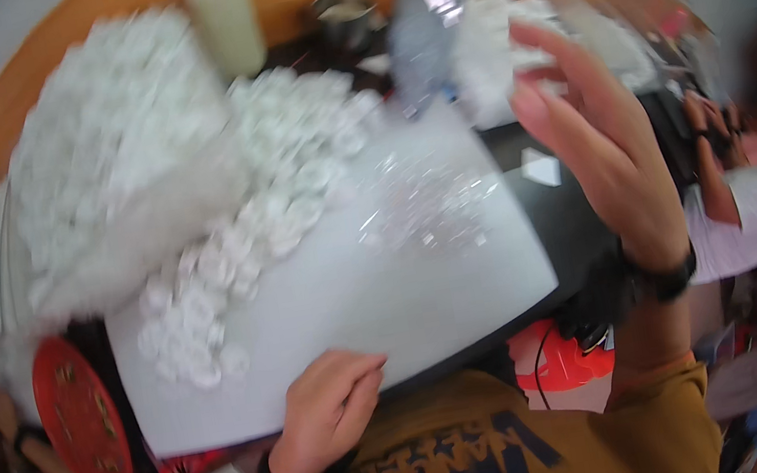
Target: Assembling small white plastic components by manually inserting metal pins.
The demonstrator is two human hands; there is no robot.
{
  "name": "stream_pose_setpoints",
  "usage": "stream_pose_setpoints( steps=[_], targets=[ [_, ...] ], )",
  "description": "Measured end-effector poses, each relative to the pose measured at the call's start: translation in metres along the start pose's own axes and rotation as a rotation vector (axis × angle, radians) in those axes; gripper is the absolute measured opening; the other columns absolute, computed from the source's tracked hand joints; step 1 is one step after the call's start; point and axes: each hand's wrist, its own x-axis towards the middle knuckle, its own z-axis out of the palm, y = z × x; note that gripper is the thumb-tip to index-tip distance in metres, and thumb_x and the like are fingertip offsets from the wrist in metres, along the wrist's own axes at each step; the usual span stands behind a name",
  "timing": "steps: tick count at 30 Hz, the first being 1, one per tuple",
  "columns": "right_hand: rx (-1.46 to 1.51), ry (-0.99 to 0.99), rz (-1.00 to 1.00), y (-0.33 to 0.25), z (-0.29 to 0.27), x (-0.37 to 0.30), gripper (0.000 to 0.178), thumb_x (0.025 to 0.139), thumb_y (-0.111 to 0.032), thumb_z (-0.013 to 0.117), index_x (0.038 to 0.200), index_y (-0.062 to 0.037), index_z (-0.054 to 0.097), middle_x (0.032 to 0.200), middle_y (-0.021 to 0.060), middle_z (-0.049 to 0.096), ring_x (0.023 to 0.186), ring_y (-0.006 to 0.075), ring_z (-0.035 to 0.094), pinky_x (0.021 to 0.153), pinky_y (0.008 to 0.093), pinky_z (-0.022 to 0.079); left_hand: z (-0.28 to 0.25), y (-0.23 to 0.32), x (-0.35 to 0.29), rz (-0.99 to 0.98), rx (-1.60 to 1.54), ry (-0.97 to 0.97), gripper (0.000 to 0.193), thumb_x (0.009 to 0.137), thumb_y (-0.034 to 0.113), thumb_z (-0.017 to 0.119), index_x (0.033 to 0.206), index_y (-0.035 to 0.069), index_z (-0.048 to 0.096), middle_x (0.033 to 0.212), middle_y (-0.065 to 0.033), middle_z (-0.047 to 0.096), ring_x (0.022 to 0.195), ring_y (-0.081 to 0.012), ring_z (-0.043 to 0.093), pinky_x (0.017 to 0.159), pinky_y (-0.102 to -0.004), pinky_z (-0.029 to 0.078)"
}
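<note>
My left hand is at the near edge of a white board, fingers curled together. What it holds, if anything, is hidden. My right hand is raised over the right side, slightly blurred, thumb and fingers apart with nothing visible between them. Beyond its fingertips lies a clear bag of white pieces. Small round white plastic pieces spread across the board's left and far part. Right of them is a scatter of small clear, shiny pieces.
A large bag heaped with white pieces stands far left. A cream cylindrical container, a metal bowl and a grey bag stand behind. Another person's arm is near a red tray at left; more people sit at right.
</note>
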Motion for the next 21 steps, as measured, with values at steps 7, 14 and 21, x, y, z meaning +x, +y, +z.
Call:
stream_pose_setpoints(
  steps=[7,14,21],
  targets=[
    [0.155,-0.814,-0.140,-0.033,0.095,-0.041,0.031,0.079,-0.017,0.068,0.104,-0.0017,0.061,0.090,0.0125,0.063,0.074,0.0226,0.060,0.064,0.0301,0.046,0.003,-0.011,-0.005,0.333,0.024,-0.351,0.013,0.080,0.013,0.055,0.089,0.004,0.059,0.084,-0.0102,0.058,0.077,-0.0282,0.057,0.069,-0.0386,0.044],
    [-0.024,-0.830,-0.399,-0.062,0.176,-0.030,0.035,0.076,-0.019,0.067,0.106,-0.0042,0.057,0.087,0.0121,0.060,0.072,0.0286,0.059,0.062,0.0360,0.046,0.006,-0.008,-0.010,0.254,-0.162,-0.290,0.016,0.077,0.010,0.054,0.088,0.000,0.059,0.093,-0.0162,0.060,0.090,-0.0318,0.056,0.077,-0.0403,0.043],
    [0.057,-0.811,-0.428,-0.058,0.206,-0.027,0.024,0.076,-0.018,0.066,0.093,-0.0052,0.055,0.087,0.0106,0.058,0.073,0.0294,0.058,0.063,0.0371,0.046,-0.002,-0.015,-0.009,0.171,-0.321,-0.408,0.031,0.086,0.022,0.053,0.112,0.005,0.055,0.119,-0.0152,0.053,0.111,-0.0318,0.050,0.096,-0.0413,0.037]
  ],
)
